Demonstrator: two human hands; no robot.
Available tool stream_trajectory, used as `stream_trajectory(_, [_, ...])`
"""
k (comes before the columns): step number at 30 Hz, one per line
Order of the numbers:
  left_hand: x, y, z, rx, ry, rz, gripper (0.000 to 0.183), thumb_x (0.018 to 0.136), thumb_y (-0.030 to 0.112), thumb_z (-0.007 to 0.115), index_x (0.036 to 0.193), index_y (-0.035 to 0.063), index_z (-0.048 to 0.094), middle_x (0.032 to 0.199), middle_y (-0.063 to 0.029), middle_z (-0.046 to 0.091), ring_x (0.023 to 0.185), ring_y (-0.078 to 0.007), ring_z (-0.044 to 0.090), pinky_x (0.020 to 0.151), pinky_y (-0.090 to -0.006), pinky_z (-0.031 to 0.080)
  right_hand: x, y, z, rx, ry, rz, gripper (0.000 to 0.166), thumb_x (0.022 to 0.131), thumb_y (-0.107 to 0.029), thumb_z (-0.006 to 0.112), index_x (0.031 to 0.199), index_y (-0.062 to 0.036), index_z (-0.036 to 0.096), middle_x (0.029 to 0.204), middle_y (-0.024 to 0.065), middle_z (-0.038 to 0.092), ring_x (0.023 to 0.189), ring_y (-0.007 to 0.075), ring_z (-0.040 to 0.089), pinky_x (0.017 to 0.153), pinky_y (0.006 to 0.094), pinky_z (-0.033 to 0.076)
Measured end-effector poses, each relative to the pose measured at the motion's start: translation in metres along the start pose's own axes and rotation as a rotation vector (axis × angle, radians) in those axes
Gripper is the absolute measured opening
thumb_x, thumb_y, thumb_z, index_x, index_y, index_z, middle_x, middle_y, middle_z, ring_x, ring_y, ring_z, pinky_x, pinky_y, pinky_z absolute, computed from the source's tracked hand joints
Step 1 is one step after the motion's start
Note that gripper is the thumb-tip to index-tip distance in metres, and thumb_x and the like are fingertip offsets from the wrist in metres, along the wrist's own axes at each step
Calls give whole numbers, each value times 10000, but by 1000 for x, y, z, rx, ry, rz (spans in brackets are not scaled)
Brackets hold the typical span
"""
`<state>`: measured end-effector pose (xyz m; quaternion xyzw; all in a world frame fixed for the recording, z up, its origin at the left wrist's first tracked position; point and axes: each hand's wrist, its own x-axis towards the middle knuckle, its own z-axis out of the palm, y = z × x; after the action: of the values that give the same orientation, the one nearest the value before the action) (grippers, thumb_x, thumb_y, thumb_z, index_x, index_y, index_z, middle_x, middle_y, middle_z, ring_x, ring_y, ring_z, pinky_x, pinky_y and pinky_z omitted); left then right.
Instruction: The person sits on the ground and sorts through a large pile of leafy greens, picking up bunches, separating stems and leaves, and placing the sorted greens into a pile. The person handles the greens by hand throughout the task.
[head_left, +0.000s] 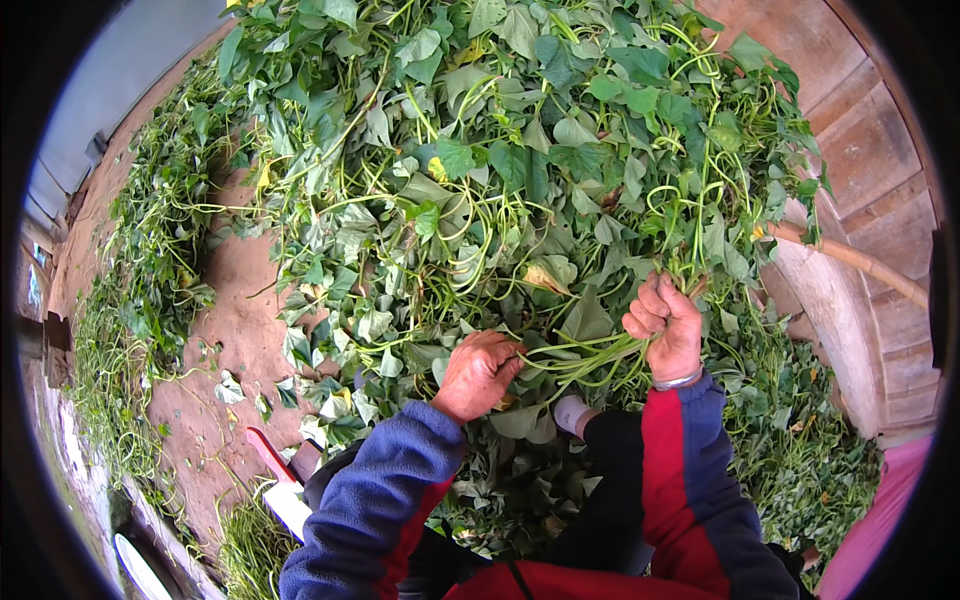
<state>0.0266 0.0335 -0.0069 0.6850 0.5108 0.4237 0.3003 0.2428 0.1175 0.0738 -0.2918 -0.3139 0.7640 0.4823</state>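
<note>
A broad heap of cut leafy vines, resembling sweet potato, lies before me. My right hand is closed around a bunch of slim green leaf stalks, whose loose lengths reach leftward. At their left ends, the thumb and fingers of my left hand pinch together on a stalk; the exact grip is partly hidden by my fingers. Large wilted leaves hang around the bunch. Below, a foot in a pale sock shows between the leaves.
A red-handled knife lies left of my left forearm, above a pile of stalks. More vines cover the earthen floor at left. A bamboo pole and wooden wall stand right. Pink cloth shows at lower right.
</note>
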Motion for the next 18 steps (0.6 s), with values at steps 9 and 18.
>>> stream_trajectory(9, [4, 3, -10, -173, 275, -528, 141, 734, 56, 472, 693, -55, 548, 559, -64, 523, 471, -141, 451, 447, -281, 384, 2, 11, 6, -10, 64, 50, 155, 859, -198, 471, 733, -117, 432, 529, -83, 285, 419, 38, 238, 420, 214, 220])
stream_trajectory(18, [-5, 6, -20, 57, 102, -7, 161, 675, 119, 675, 690, -19, 593, 758, -124, 588, 700, -273, 559, 621, -338, 454, 7, 8, -17, 165, 121, -18, 131, 872, -167, 452, 772, -82, 449, 549, -64, 331, 437, 51, 279, 454, 221, 261])
